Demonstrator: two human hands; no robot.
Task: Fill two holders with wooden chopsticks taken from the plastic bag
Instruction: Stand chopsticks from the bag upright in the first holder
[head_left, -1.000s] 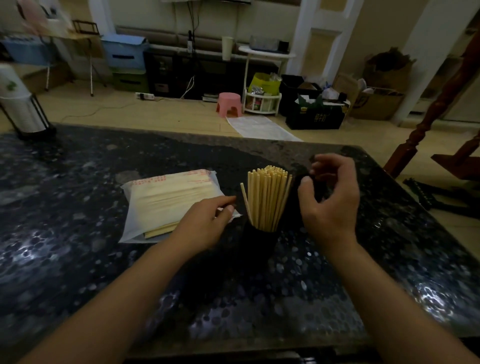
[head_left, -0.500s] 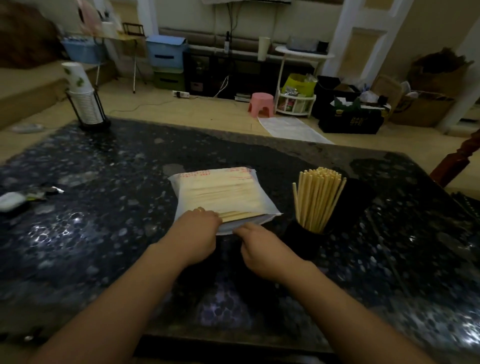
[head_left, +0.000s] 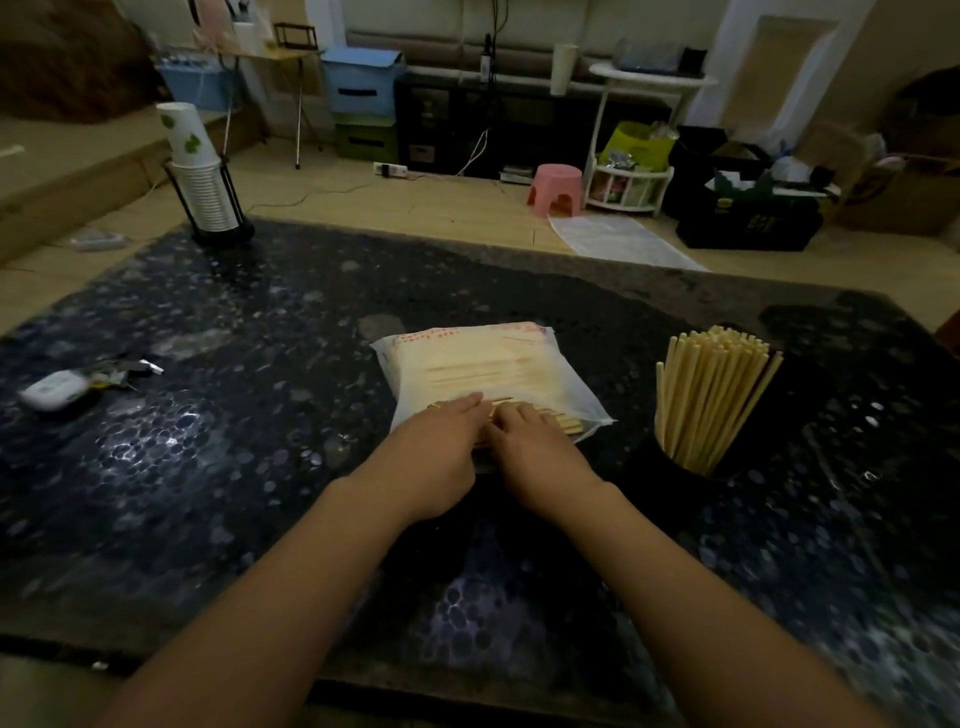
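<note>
Both my hands, left (head_left: 441, 447) and right (head_left: 535, 447), lay flat-fingered on the bag (head_left: 478, 371) mouth; full holder (head_left: 670, 478) stood right of my grip.

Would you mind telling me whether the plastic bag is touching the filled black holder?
Apart. The head view shows bare dark tabletop between the plastic bag's right corner and the black holder full of chopsticks.
</note>
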